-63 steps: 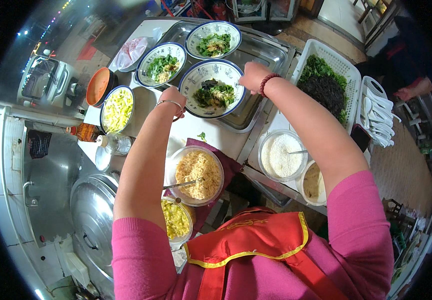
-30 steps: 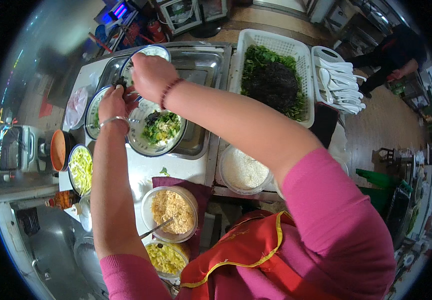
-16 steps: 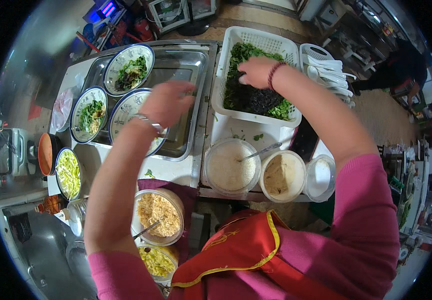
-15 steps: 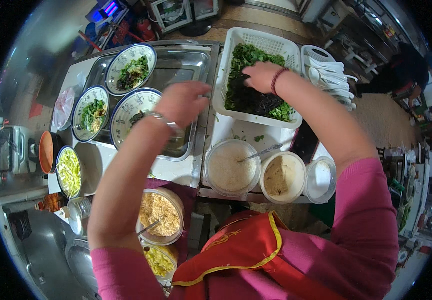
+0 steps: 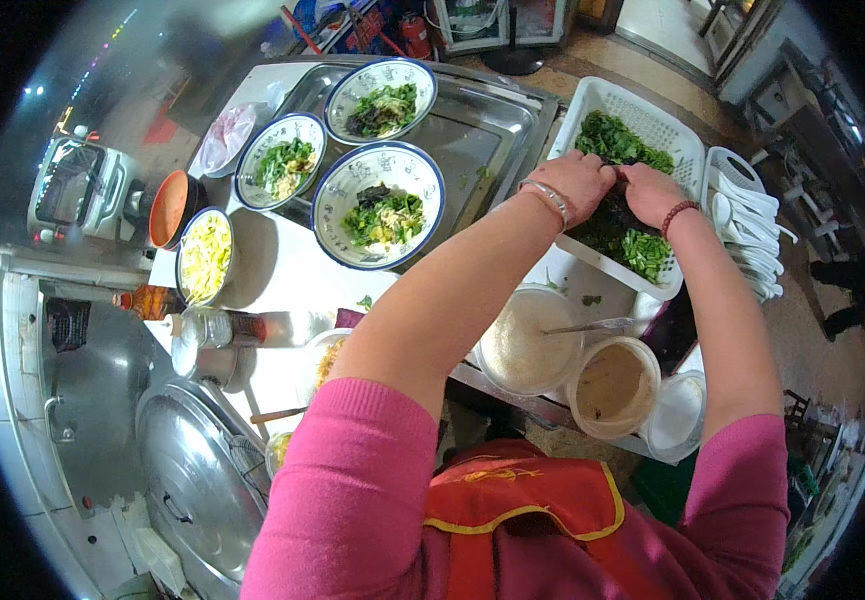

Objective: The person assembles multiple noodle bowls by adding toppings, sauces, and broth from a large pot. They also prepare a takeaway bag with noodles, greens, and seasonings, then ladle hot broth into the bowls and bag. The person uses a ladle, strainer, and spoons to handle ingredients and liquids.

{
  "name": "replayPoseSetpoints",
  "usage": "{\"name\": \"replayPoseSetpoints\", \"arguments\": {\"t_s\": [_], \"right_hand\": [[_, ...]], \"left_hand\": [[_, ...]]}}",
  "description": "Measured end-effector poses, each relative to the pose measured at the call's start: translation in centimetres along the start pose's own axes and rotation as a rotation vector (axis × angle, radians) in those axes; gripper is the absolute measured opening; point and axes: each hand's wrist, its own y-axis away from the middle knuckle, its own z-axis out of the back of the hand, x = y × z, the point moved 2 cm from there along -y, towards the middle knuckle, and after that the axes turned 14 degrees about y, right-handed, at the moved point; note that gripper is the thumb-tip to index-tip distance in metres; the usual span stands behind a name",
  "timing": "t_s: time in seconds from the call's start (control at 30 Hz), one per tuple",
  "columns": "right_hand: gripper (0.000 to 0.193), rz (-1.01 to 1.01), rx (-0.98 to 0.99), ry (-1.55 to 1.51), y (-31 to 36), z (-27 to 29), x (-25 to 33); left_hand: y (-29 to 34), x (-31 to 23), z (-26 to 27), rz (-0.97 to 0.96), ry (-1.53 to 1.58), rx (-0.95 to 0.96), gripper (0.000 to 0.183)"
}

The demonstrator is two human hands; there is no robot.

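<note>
My left hand (image 5: 580, 188) and my right hand (image 5: 650, 192) meet over a white plastic basket (image 5: 690, 150). The fingers of both are bent together at a dark, seaweed-like clump (image 5: 608, 212), and their tips are partly hidden. Chopped green herbs (image 5: 624, 138) lie around the clump in the basket. To the left, three blue-rimmed bowls hold greens and dark bits: a large near bowl (image 5: 352, 178), a far bowl (image 5: 372, 76) and a smaller left bowl (image 5: 274, 131). All three are at a metal tray (image 5: 482, 130).
White spoons (image 5: 747, 225) sit right of the basket. Nearer stand a tub of pale powder (image 5: 517, 350), a tub of tan paste (image 5: 607, 385) and a small clear tub (image 5: 674, 415). At left are a bowl of yellow-green shreds (image 5: 205, 262), an orange bowl (image 5: 167, 208) and a large pot lid (image 5: 192, 480).
My left hand has moved right, from over the near bowl to the basket, beside my right hand. That bowl is now uncovered. The whole view has shifted and turned.
</note>
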Motion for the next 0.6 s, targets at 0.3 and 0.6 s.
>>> {"name": "replayPoseSetpoints", "arguments": {"t_s": [0.3,0.6], "right_hand": [[0.028,-0.141,0.013,0.048,1.2,-0.3,1.1],[0.033,-0.205,-0.031,-0.037,1.0,-1.1,1.5]], "left_hand": [[-0.8,-1.6,0.2,0.191,0.041,0.121,0.023],[3.4,-0.2,4.2,0.338,0.051,-0.096,0.016]]}}
